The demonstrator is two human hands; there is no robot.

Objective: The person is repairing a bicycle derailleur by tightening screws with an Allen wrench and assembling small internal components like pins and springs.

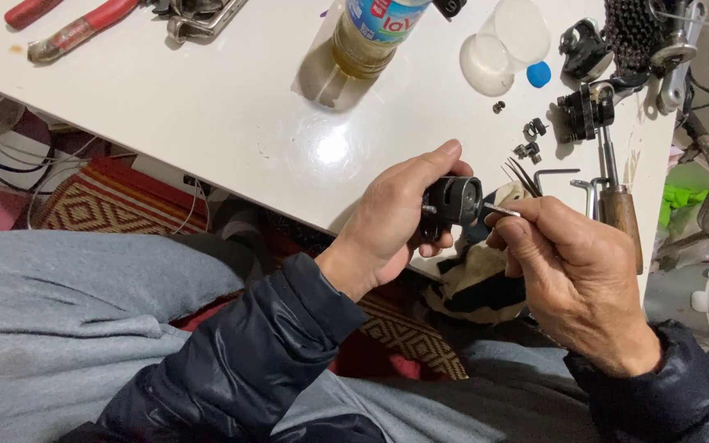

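- A white glossy surface (231, 107) fills the upper part of the view, and below its edge a patterned red and yellow rug (100, 205) lies on the floor.
- Nearest to the camera are grey trousers (59, 320) and two dark jacket sleeves.
- The left hand (391, 226) holds a small black round part (453, 199) just in front of the surface edge; its fingers are clamped on it, with the thumb on top.
- The right hand (580, 275) pinches a thin metal tool (500, 210); the fingers are closed together on it, and its tip touches the black part.
- Under both hands hangs a cloth (478, 283), beige and black.
- Further, to the right on the surface, lie hex keys (555, 174) and a tool with a wooden handle (619, 213), with small black clamps (531, 139) near them.
- At the far edge stand a plastic bottle (367, 37) with yellowish liquid and a clear round lid (487, 64), with a blue cap (538, 74) just beside the lid.
- Far left lie pliers with red handles (75, 29).
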